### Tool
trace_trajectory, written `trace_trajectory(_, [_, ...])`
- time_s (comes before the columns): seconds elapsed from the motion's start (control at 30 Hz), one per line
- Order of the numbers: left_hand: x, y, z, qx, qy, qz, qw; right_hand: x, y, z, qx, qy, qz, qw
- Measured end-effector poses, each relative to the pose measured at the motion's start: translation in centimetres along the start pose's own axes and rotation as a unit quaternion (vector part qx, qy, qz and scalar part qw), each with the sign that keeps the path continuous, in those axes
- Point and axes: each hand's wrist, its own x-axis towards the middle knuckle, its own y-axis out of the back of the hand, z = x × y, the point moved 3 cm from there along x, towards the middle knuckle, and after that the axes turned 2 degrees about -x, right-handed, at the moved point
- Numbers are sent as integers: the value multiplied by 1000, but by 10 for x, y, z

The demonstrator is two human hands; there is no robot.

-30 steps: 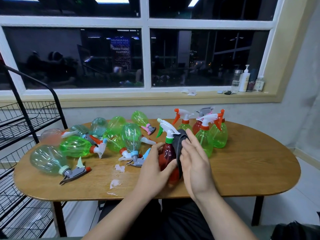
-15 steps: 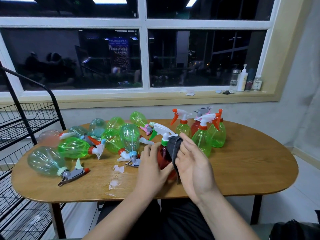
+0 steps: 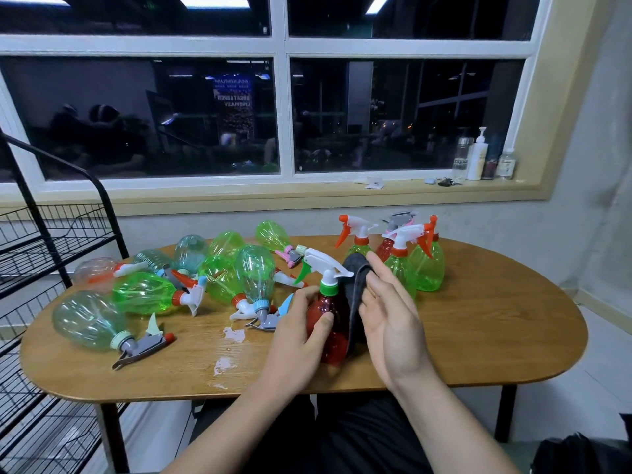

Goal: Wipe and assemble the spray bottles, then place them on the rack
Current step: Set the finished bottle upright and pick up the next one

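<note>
so the left hand [image 3: 301, 336] is wrapped round the belly of a red see-through plastic spray bottle [image 3: 326, 319] with a white trigger head and green collar, thumb across the front, keeping it upright over the near part of the oval wooden table [image 3: 496, 330]. right hand [image 3: 390, 323] is pretty much flat, fingers straight, pressing a dark grey cloth [image 3: 354, 285] against the bottle's right side. just past its fingertips stand a few upright green plastic spray bottles [image 3: 427, 268] with orange and white triggers. left of the left hand a bunch of green and clear bottles [image 3: 143, 294] lie on their sides, and further left there's a black wire rack [image 3: 58, 239]
</note>
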Motion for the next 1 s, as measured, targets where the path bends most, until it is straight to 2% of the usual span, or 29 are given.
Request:
trace_trajectory(0.17, [-2,1,2,-14,-12,-6,1000,-5,-1,-3,-104,53,-8,993])
trace_trajectory(0.33, [3,-1,-9,-14,2,18,1000,-11,1,-1,-231,126,-24,965])
trace_trajectory(0.5, [5,-2,-4,31,-2,0,1000,-9,-4,9,-452,175,-52,873])
trace_trajectory(0.7, [4,-4,3,1,-10,-43,999,-3,-4,22,-509,205,-78,833])
trace_trajectory(1.0, [5,-5,-3,34,29,-38,998,-23,-18,30,-556,246,-159,778])
